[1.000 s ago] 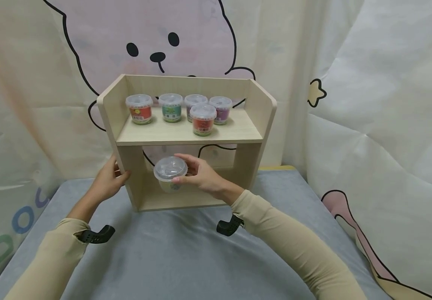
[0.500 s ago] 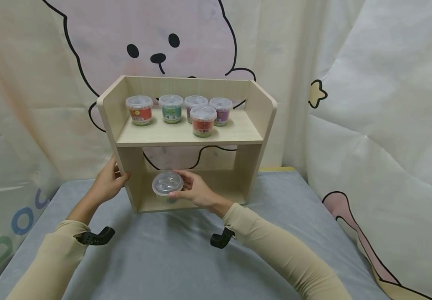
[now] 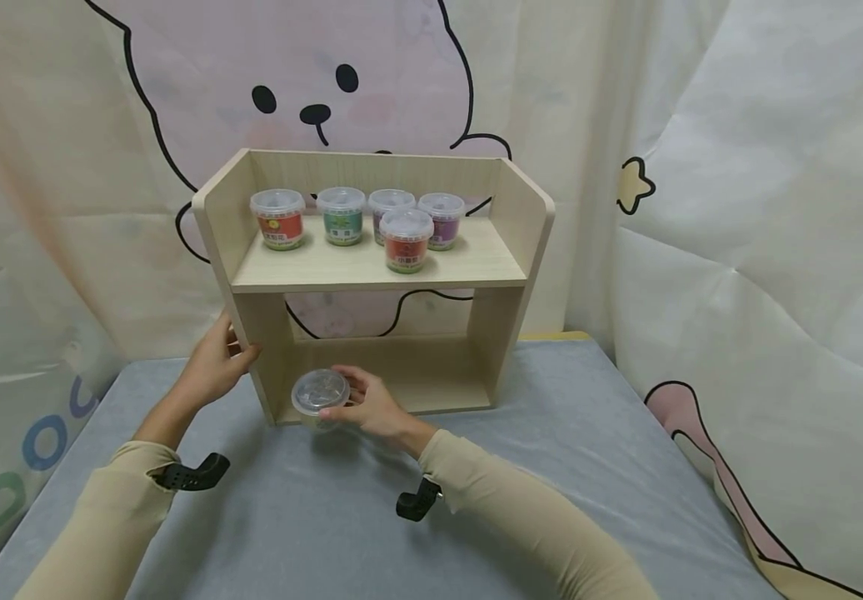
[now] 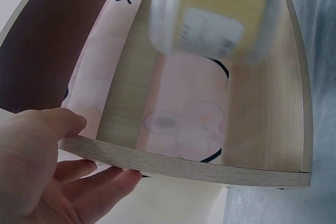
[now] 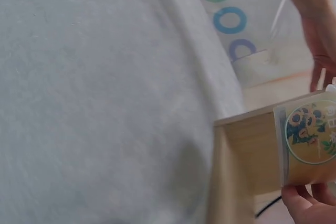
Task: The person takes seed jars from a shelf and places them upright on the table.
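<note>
A lidded clear plastic cup [image 3: 319,392] is pinched between the thumb and fingers of my right hand [image 3: 375,408], at the left front of the shelf's lower compartment. Its yellow label [image 5: 312,135] bears sunflowers in the right wrist view; the cup [image 4: 223,17] looks blurred in the left wrist view. My left hand [image 3: 214,364] grips the left side panel of a two-tier wooden shelf [image 3: 356,277], thumb on the inner side and fingers outside, as the panel edge [image 4: 184,162] shows up close.
Several lidded cups stand on the upper tier: one with a red label [image 3: 281,227] at left, a green one [image 3: 342,223], two purple ones, and a red one [image 3: 406,250] in front. The shelf stands on a blue-grey cloth [image 3: 311,533] before a printed curtain [image 3: 551,125].
My right hand has carried the cup down, slightly left and toward me, from the lower opening to its front edge. The left hand and the upper cups have stayed put.
</note>
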`<control>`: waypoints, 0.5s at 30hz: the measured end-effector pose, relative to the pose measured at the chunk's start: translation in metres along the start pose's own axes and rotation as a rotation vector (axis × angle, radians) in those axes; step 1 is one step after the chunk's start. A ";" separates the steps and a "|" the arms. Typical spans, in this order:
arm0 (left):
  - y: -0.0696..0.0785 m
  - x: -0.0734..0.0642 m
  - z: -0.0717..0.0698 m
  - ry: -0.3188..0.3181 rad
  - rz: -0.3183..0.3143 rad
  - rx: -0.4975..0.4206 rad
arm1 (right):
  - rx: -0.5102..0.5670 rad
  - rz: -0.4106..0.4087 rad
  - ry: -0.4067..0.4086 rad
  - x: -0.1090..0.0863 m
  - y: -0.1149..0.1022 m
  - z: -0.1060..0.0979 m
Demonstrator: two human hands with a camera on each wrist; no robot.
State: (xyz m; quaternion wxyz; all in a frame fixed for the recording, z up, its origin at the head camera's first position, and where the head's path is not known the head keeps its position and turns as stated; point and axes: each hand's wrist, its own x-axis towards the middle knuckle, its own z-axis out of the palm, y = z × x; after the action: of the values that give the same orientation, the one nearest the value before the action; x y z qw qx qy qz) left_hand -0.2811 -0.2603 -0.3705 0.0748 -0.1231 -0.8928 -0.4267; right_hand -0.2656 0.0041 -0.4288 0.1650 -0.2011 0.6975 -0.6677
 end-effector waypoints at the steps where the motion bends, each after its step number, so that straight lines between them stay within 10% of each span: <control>1: 0.001 0.000 0.001 0.000 -0.004 -0.002 | 0.001 0.007 0.008 0.000 0.004 0.002; 15: 0.001 0.000 0.000 0.005 -0.002 -0.016 | -0.062 0.024 0.094 0.011 0.041 0.037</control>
State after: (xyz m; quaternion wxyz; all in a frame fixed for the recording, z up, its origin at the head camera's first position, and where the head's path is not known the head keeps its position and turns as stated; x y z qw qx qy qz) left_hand -0.2810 -0.2600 -0.3700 0.0753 -0.1218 -0.8892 -0.4344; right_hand -0.2593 -0.0326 -0.4709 0.1338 -0.1659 0.7272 -0.6525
